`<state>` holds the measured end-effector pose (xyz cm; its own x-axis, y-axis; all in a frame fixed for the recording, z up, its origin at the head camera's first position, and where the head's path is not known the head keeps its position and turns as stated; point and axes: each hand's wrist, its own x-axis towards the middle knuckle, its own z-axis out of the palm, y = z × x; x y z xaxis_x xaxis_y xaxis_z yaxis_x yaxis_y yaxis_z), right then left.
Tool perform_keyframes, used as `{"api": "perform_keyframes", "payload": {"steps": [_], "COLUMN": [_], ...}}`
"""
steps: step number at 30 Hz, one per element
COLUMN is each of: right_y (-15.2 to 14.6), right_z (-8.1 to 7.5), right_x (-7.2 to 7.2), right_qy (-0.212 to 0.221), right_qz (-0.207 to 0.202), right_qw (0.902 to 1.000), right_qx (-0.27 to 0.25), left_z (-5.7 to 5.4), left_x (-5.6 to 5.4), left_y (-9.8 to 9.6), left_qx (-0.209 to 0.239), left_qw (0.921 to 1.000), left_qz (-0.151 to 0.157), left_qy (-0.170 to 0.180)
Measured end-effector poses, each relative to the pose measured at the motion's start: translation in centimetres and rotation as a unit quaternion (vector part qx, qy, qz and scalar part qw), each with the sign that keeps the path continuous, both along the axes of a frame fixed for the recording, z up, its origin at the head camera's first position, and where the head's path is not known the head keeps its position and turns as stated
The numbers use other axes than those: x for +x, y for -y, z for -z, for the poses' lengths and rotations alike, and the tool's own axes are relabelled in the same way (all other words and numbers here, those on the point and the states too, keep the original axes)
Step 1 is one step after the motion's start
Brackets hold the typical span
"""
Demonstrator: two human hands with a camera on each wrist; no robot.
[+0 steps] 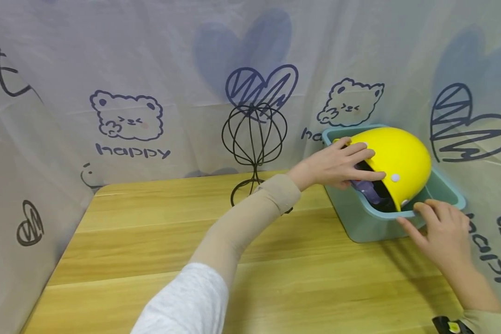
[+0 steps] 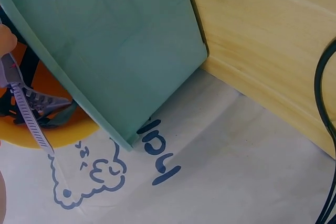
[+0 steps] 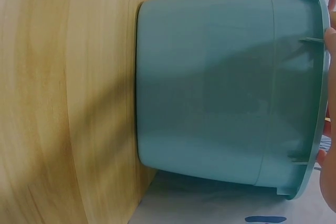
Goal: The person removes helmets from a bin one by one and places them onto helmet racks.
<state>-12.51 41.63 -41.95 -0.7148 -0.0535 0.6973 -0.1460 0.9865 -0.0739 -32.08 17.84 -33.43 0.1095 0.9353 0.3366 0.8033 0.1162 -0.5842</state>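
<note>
A yellow helmet [image 1: 401, 153] sits tilted in a teal plastic bin [image 1: 346, 208] at the table's right, its dome rising above the rim. My left hand [image 1: 338, 162] grips the helmet's near edge, fingers over the shell. In the left wrist view, the thumb is beside the grey-purple adjustment strap [image 2: 32, 116] inside the helmet. My right hand [image 1: 442, 232] holds the bin's near right rim, with the fingers bent over it and the thumb at its outer side. The right wrist view shows the bin's outer wall [image 3: 210, 87] standing on the table; the lower helmet is hidden inside.
A black wire stand [image 1: 255, 170] with a balloon-shaped top stands at the back of the wooden table [image 1: 150, 241], left of the bin and beyond my left forearm. White cloth [image 1: 183, 139] printed with bears and hearts hangs close behind and along the sides.
</note>
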Motion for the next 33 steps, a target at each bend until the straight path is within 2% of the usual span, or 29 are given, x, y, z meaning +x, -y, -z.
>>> {"api": "perform_keyframes", "payload": {"steps": [8,13,23,29,33], "right_y": [0.1,0.2,0.1,0.3,0.3], "right_z": [0.0,0.0,0.1,0.0,0.0], "right_x": [0.1,0.0,-0.1,-0.2,-0.2], "right_qy": [0.007,0.006,0.005,0.000,-0.012], "right_qz": [0.002,0.002,0.005,0.004,0.005], "right_qw": [1.0000,1.0000,1.0000,1.0000,0.9999], "right_qx": [0.000,-0.002,-0.003,0.000,0.008], "left_z": [-1.1,-2.0,-3.5,-4.3,-4.8], "left_x": [0.2,0.1,0.2,0.5,0.7], "left_y": [0.8,1.2,1.7,2.1,2.5], "left_qx": [-0.009,-0.003,0.020,0.023,0.025], "left_qw": [0.9999,0.9999,0.9992,0.9990,0.9993], "left_qz": [-0.012,-0.007,0.004,-0.002,-0.005], "left_qy": [-0.007,-0.011,0.036,0.037,0.026]}}
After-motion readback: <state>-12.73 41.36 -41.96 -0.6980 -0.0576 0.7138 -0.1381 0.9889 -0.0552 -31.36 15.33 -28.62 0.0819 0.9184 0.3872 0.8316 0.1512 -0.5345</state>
